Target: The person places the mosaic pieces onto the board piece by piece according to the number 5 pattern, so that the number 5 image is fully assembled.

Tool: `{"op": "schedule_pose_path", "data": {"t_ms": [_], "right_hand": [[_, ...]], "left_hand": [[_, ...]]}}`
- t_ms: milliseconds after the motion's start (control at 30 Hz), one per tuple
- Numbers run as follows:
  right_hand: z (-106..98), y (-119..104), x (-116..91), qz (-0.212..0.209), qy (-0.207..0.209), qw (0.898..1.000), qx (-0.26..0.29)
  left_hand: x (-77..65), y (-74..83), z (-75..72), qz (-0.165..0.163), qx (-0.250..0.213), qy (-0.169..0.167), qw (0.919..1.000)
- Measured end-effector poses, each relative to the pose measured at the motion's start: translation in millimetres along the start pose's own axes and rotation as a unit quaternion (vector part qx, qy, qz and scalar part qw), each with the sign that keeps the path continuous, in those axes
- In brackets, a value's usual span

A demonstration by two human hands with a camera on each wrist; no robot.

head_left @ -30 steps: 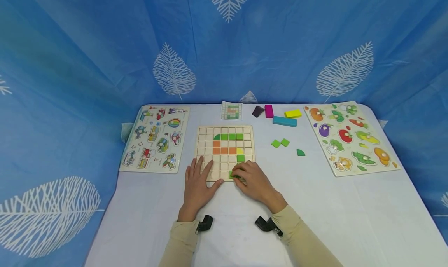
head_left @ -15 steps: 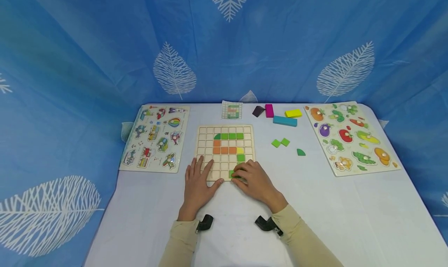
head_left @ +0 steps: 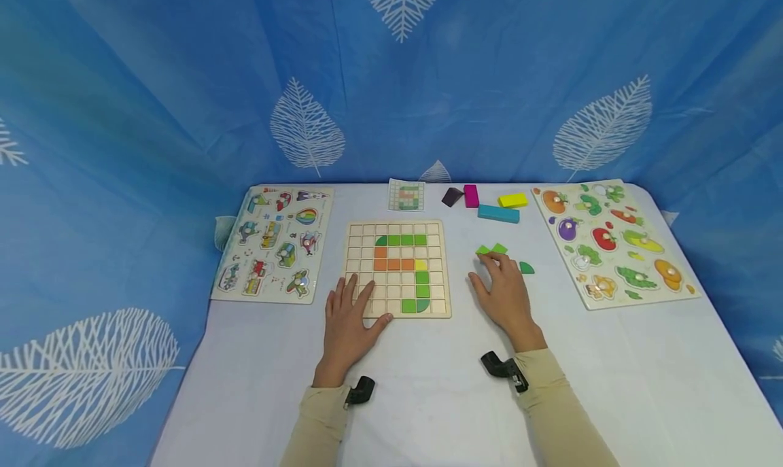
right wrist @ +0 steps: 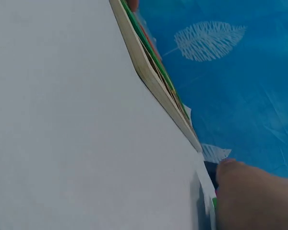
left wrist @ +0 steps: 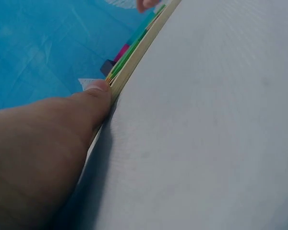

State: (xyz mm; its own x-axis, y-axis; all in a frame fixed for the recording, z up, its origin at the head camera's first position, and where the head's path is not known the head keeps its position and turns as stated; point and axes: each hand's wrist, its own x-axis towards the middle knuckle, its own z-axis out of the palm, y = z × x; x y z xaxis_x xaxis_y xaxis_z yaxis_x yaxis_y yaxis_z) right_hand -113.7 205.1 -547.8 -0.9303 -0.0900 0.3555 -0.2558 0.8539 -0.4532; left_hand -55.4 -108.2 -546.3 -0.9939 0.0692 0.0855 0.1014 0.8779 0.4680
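My left hand (head_left: 350, 327) rests with spread fingers on the lower left of a wooden grid board (head_left: 363, 253); in the left wrist view its thumb (left wrist: 98, 91) lies along the board's edge. Green, orange and yellow tiles sit in the grid, among them a green quarter-round tile (head_left: 423, 306) at the bottom beside a green square tile (head_left: 408, 306). Right of the board, my right hand (head_left: 506, 297) reaches over the table, thumb apart from the fingers. Its fingertips are right at two loose green square tiles (head_left: 499, 248), partly covering them. A loose green quarter-round tile (head_left: 527, 268) lies beside that hand.
Behind the board lies a pattern card (head_left: 406, 196). Black, magenta, yellow and teal blocks (head_left: 498, 213) are at the back. A vehicle puzzle (head_left: 269, 243) stands left, a vegetable puzzle (head_left: 614, 243) right. A blue curtain (head_left: 489, 79) hangs behind the table.
My right hand has left the board's lower edge, uncovering the green quarter-round tile there, and moved right to the loose green squares. The left hand has stayed in place.
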Motion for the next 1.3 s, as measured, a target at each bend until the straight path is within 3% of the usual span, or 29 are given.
{"op": "schedule_pose_path", "data": {"t_ms": [100, 233, 733, 967, 1300], "right_hand": [[-0.5, 5.8, 1.6, 0.021, -0.007, 1.0, -0.021], [-0.2, 7.1, 0.2, 0.033, -0.005, 0.999, -0.01], [0.8, 6.6, -3.8, 0.017, -0.001, 0.999, 0.036], [5.9, -15.8, -6.2, -0.071, 0.007, 0.992, 0.101], [28.7, -71.1, -10.6, -0.208, -0.029, 0.97, 0.12]], "left_hand": [[-0.5, -0.4, -1.9, -0.003, -0.006, -0.009, 0.9999], [-0.2, -2.3, -4.2, -0.006, -0.017, -0.025, 0.9995], [-0.1, -3.9, -14.5, 0.002, -0.042, -0.028, 0.9987], [1.0, -7.5, -13.4, 0.002, -0.056, -0.026, 0.9981], [-0.5, -6.9, -14.0, 0.021, -0.06, -0.01, 0.9979]]}}
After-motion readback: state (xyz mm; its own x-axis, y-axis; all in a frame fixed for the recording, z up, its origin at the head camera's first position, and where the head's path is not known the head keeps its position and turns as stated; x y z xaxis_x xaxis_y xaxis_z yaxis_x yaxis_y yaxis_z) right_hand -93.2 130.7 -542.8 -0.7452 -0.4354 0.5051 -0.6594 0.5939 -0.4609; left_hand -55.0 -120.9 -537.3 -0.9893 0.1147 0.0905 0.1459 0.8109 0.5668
